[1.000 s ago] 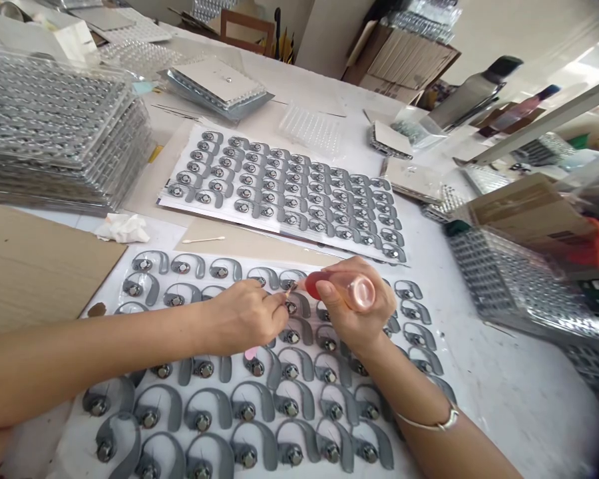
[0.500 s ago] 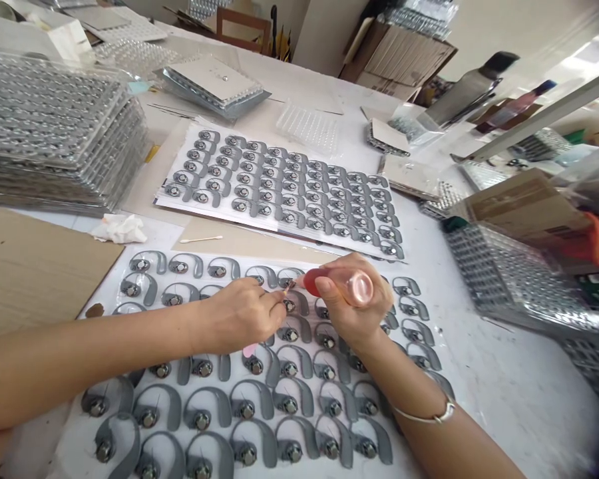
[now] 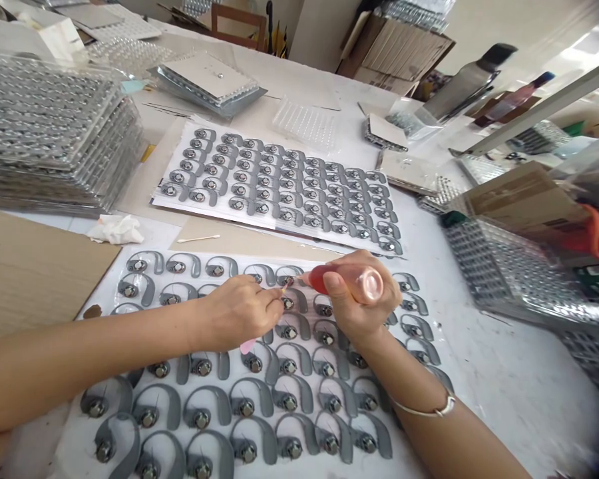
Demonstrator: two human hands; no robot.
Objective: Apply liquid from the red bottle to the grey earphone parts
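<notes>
My left hand [image 3: 239,313] is closed in a pinch on a thin tool with a pink end [image 3: 248,346] showing below the palm; its kind is mostly hidden. Its narrow tip points at a grey ear-hook earphone part [image 3: 290,274] in the top row of the near sheet. My right hand [image 3: 362,309] wraps round a squeeze bottle [image 3: 344,279] with reddish liquid, tilted on its side. The bottle's nozzle reaches the same part, close to the tool's tip. More grey ear-hook parts [image 3: 199,416], each with a round metal piece and fine wires, lie in rows under both forearms.
Behind the hands lies a second sheet of ear-hook parts [image 3: 264,179]. A cotton swab [image 3: 199,238] and crumpled tissue [image 3: 116,229] are near it. Stacked plastic trays [image 3: 54,126] stand at left, more trays [image 3: 509,273] and a cardboard box [image 3: 524,199] at right.
The bottle and my right hand have shifted slightly right, the nozzle pulling a little away from my left fingers. My left hand stays nearly in place, and the view has moved slightly.
</notes>
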